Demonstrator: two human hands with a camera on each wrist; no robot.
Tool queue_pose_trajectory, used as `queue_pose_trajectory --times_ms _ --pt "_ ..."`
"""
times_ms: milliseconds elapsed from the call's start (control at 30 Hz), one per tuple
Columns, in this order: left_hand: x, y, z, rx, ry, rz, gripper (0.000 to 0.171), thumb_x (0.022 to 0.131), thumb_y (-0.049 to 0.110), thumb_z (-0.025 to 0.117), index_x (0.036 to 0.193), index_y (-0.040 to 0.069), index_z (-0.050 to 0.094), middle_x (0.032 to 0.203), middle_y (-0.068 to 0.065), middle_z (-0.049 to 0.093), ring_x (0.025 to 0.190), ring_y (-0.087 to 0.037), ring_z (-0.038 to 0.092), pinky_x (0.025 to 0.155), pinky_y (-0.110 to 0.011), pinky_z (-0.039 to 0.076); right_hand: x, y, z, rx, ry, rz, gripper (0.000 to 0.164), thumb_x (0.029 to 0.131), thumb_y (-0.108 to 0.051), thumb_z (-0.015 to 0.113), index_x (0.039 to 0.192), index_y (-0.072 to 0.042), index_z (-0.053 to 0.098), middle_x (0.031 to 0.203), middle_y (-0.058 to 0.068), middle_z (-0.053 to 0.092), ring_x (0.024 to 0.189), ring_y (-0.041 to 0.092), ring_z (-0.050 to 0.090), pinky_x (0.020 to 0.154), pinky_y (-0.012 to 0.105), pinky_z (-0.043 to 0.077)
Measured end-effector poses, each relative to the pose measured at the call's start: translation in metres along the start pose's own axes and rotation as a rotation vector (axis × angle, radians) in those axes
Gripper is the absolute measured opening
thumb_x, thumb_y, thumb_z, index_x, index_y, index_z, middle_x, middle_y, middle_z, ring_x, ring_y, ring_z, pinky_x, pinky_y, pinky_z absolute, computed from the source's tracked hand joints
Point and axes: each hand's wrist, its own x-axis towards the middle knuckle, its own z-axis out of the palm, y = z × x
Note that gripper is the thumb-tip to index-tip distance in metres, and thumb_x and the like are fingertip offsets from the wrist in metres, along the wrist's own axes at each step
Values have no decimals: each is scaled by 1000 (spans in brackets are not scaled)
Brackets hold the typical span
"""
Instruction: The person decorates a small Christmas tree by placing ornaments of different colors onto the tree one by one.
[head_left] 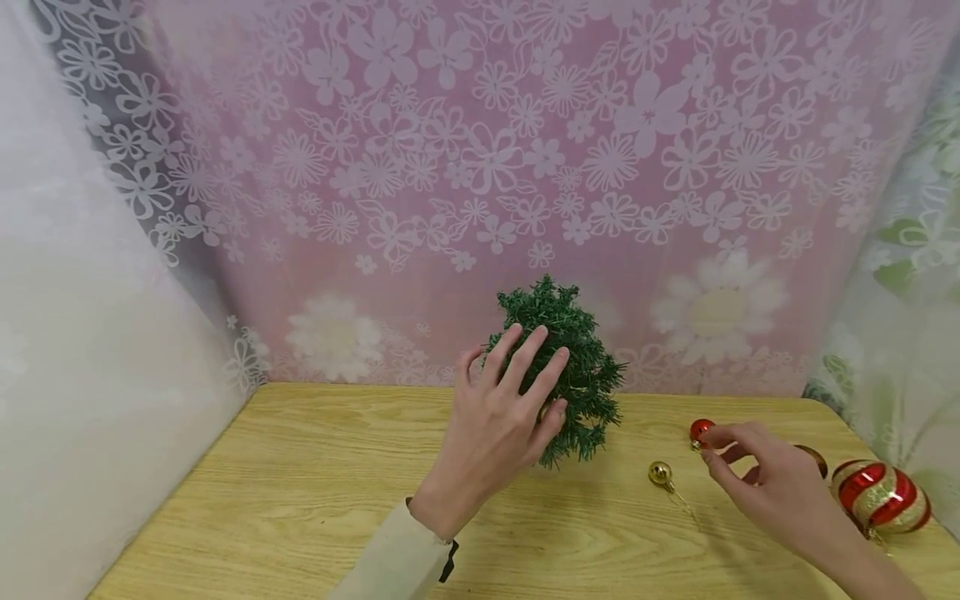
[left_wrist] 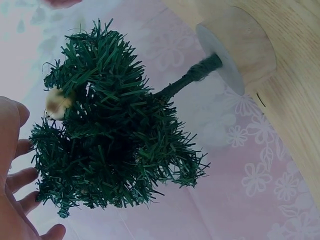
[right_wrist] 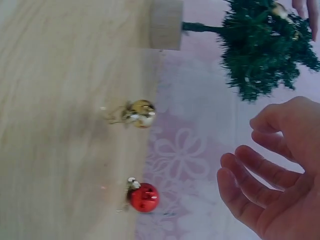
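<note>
A small green artificial Christmas tree (head_left: 577,367) stands upright on a round wooden base (left_wrist: 255,50). My left hand (head_left: 498,412) is spread against its near left side, touching the branches. A gold ball (left_wrist: 59,104) hangs among the branches in the left wrist view. My right hand (head_left: 780,475) hovers over the right of the table with loosely bent fingers and nothing between them. In the right wrist view it is apart from the red ball ornament (right_wrist: 144,197) and the gold ball ornament (right_wrist: 142,114), which both lie on the table.
A large red-and-gold striped ornament (head_left: 881,497) lies at the right edge of the wooden table (head_left: 300,500). Behind my right hand, a brownish ornament (head_left: 815,458) is partly hidden. A pink flowered curtain (head_left: 450,167) hangs behind the table, with pale sheets at both sides.
</note>
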Motion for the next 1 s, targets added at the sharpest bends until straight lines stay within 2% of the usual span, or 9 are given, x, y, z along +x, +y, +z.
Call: queue_pose_trajectory --times_ms 267,400,567,667,800,900,967,1000 --pt "-6 -4 1 -25 -48 -22 51 102 43 57 151 28 51 162 -8 42 151 -31 38 112 -59 40 -8 11 25 23 -75 -44 32 78 5 81 101 -15 72 93 3 69 72 -9 59 50 17 45" --pt "-8 -8 0 -53 -79 -32 51 104 43 55 153 31 48 165 -11 36 154 -32 34 116 -61 36 -8 14 33 22 -130 -37 30 80 2 81 102 -16 72 96 0 69 73 -6 58 51 20 46" --pt "-11 -12 -2 -68 -98 -53 50 105 43 55 154 36 46 167 -16 31 156 -32 31 118 -60 35 -6 16 40 -14 -207 -58 27 84 -3 80 106 -17 73 102 -2 69 76 3 61 54 21 44" --pt "-13 -13 -3 -59 -118 -63 50 105 45 53 154 38 44 168 -17 29 156 -32 29 118 -60 35 -4 18 44 -54 -253 -102 28 84 -4 80 108 -17 73 106 -2 69 79 10 65 58 23 48" --pt "-15 -14 -4 -49 -130 -75 52 105 46 53 155 40 42 168 -19 27 156 -33 29 116 -60 38 0 21 48 -121 -281 -220 34 80 0 81 110 -15 76 113 6 71 84 19 69 62 26 53" --pt "-16 -15 -4 -47 -131 -79 52 105 47 54 155 40 42 168 -20 27 155 -34 30 115 -60 40 2 24 49 -125 -331 -287 40 77 8 78 112 -13 76 119 15 70 85 24 70 58 20 47" --pt "-16 -17 -4 -50 -131 -80 52 104 47 54 154 40 43 168 -21 27 155 -34 31 115 -61 40 2 26 50 -111 -377 -298 45 75 12 75 113 -12 76 123 19 69 88 28 71 57 18 40" --pt "-16 -18 -4 -51 -131 -80 52 104 48 55 154 40 43 167 -21 27 155 -35 32 114 -61 40 2 27 50 -110 -393 -303 45 75 13 75 113 -12 76 123 19 69 91 30 71 57 19 41"
